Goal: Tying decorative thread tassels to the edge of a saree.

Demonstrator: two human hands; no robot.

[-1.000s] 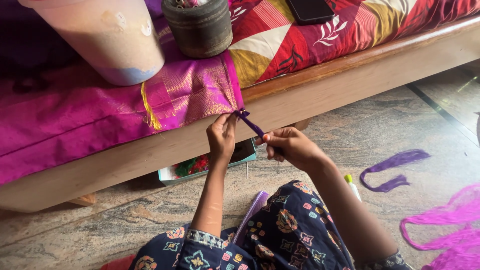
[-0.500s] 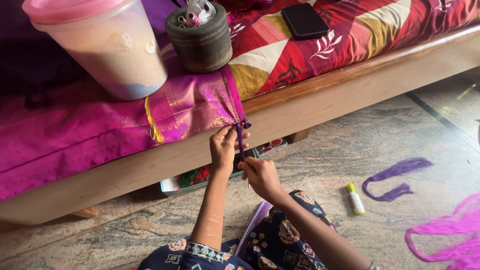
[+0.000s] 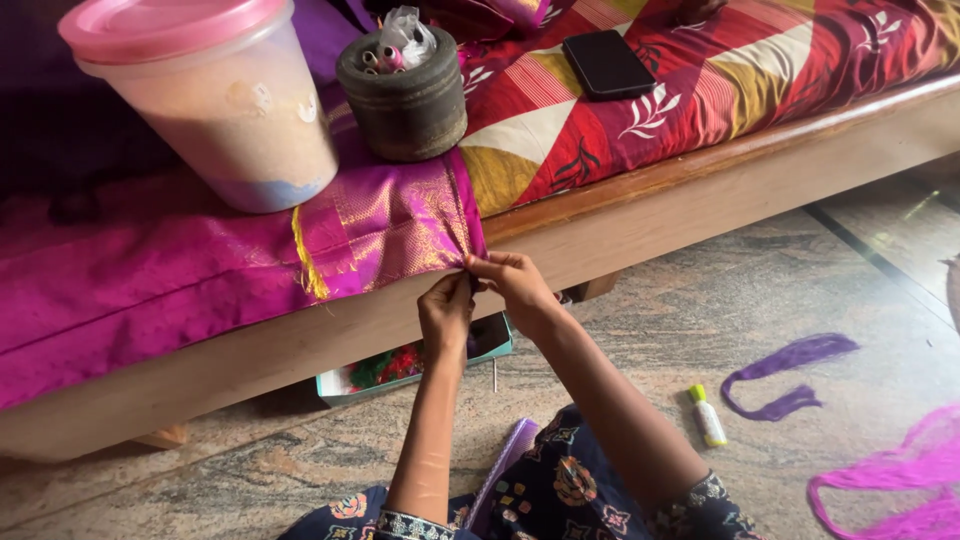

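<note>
Both hands [image 3: 480, 295] now at gold-patterned magenta cloth [image 3: 390, 225]

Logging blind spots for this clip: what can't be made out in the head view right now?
- What the left hand and right hand pinch at the magenta cloth edge: hidden by the fingers.
- Tray contents under the bed: shadowed, partly behind the left hand.
- Tub: its top is cut off by the upper edge.
- Pink threads: cut off at the right and bottom edges.
- Small bottle on the floor: too small to identify.
</note>
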